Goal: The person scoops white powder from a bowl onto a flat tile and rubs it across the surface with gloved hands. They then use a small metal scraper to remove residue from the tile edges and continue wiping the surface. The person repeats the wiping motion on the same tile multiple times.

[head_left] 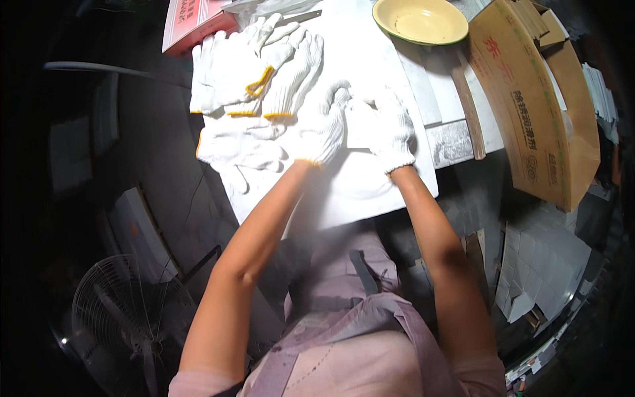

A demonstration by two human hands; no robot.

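Both my hands wear white knitted work gloves with yellow cuff edges, over a white tabletop [390, 206] in strong glare. My left hand [323, 129] has its fingers bent inward toward the right. My right hand [395, 132] faces it a short way off, with its fingers also curled in. Between them lies something white and washed out, and its shape cannot be told. A pile of white knitted gloves [228, 76] with yellow edges lies beyond my left hand. Closer in, another white glove [238, 149] lies flat to the left of that hand.
A yellow enamel basin [423, 21] with a green rim stands at the far right, near a wooden strip [468, 106]. A large cardboard box [529, 112] is right of the table. A red-and-white box [197, 23] sits far left. A wire-cage fan [132, 324] stands lower left.
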